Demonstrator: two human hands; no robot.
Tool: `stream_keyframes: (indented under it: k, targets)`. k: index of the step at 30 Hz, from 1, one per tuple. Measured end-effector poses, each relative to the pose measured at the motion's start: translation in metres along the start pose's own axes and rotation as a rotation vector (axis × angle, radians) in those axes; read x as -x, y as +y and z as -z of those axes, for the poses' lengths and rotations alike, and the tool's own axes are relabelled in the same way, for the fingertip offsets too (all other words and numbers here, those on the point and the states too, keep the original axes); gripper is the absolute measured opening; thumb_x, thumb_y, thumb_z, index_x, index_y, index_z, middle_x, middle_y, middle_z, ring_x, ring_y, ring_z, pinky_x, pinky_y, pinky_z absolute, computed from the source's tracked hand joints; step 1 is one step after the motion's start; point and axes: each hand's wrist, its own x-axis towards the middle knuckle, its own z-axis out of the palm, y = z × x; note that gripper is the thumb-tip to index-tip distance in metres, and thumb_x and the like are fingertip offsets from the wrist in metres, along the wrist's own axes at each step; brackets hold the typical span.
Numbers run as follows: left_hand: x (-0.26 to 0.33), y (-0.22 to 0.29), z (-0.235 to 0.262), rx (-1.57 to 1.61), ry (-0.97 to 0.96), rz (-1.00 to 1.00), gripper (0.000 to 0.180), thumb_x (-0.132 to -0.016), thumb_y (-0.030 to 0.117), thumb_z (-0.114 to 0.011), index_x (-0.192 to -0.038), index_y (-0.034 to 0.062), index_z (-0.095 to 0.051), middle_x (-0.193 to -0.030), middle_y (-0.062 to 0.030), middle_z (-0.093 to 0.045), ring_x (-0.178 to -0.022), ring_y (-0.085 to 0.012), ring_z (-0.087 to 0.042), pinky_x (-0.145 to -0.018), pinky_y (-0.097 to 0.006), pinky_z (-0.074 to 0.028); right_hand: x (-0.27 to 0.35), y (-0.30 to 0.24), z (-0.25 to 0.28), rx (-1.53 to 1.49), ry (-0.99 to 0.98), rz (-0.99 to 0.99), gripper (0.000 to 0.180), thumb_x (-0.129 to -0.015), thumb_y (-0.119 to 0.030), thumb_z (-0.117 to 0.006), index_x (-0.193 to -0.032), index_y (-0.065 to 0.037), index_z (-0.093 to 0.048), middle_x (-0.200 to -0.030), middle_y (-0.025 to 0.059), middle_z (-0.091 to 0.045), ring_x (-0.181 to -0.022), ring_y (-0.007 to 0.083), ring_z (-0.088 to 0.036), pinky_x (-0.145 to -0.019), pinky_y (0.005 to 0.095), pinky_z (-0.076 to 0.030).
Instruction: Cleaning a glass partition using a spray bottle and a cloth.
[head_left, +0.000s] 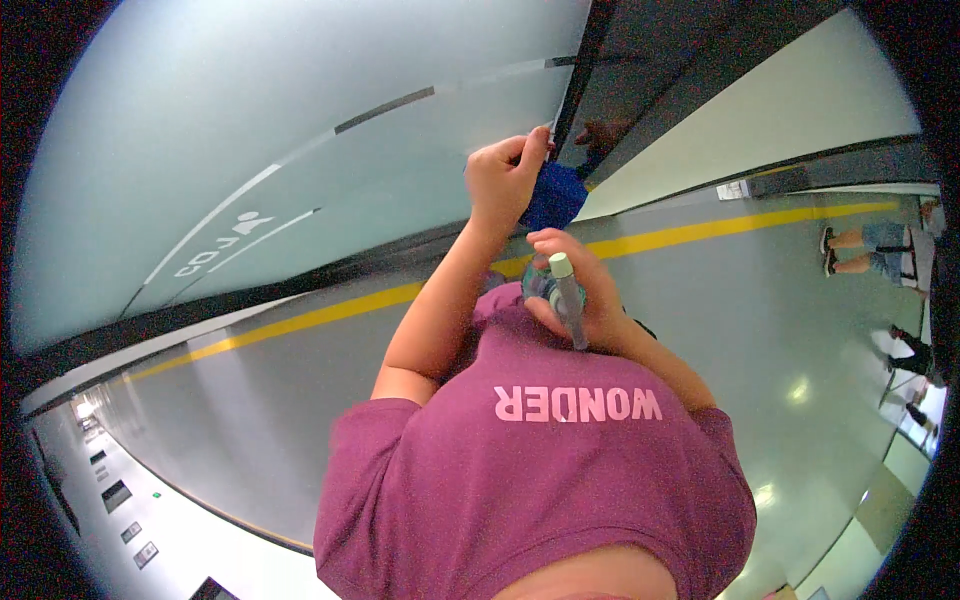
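My left hand is raised at the dark edge of a frosted glass panel, its fingers closed. A blue cloth hangs just below those fingers and appears gripped by them. Something thin and pale shows by the fingertips, too small to name. Closer to my chest, my right hand is wrapped round a clear bottle. In front of that palm stands a slim, see-through tube-like part with a pale green top; how it joins the bottle is unclear.
A dark frame borders the glass, with a dark glossy panel beside it. A yellow line runs along the grey floor. A person in shorts stands at the far right. Framed pictures hang on a white wall at lower left.
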Motion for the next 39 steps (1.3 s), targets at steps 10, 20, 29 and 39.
stream_keyframes:
  k: [10, 20, 29, 39]
  targets:
    - [0.002, 0.003, 0.002, -0.182, 0.065, 0.01, 0.044, -0.09, 0.047, -0.057, -0.069, 0.0117, -0.072, -0.057, -0.0138, -0.057, -0.051, -0.0312, -0.058, -0.048, -0.039, -0.042, -0.02, 0.01, -0.004, 0.042, -0.145, 0.097, 0.064, -0.069, -0.003, -0.077, -0.126, -0.008, -0.048, -0.13, 0.018, -0.053, -0.11, 0.0267, -0.058, -0.088, 0.0356, -0.049]
    - [0.003, -0.007, -0.005, -0.214, 0.146, -0.097, 0.042, -0.089, 0.044, -0.059, -0.065, 0.0111, -0.069, -0.057, -0.0143, -0.058, -0.052, -0.0327, -0.058, -0.048, -0.04, -0.042, -0.023, 0.017, -0.001, 0.09, -0.124, 0.104, 0.062, -0.064, -0.009, -0.078, -0.12, -0.008, -0.053, -0.125, 0.0151, -0.058, -0.111, 0.0339, -0.06, -0.092, 0.0404, -0.048]
    - [0.0, -0.01, -0.007, -0.152, 0.118, -0.096, 0.038, -0.087, 0.041, -0.063, -0.065, 0.0102, -0.07, -0.055, -0.0146, -0.056, -0.049, -0.0319, -0.057, -0.047, -0.04, -0.042, -0.023, 0.02, 0.008, 0.169, -0.144, 0.14, 0.065, -0.065, -0.005, -0.078, -0.123, -0.006, -0.05, -0.126, 0.0186, -0.057, -0.092, 0.0261, -0.063, -0.083, 0.0364, -0.05]
    - [-0.004, -0.001, -0.008, -0.201, 0.157, -0.137, 0.04, -0.086, 0.041, -0.064, -0.062, 0.0093, -0.069, -0.054, -0.0147, -0.055, -0.047, -0.032, -0.057, -0.046, -0.04, -0.041, -0.016, 0.021, 0.014, 0.117, -0.119, 0.088, 0.062, -0.066, -0.005, -0.077, -0.122, -0.008, -0.05, -0.124, 0.0182, -0.057, -0.092, 0.0254, -0.062, -0.082, 0.0363, -0.05]
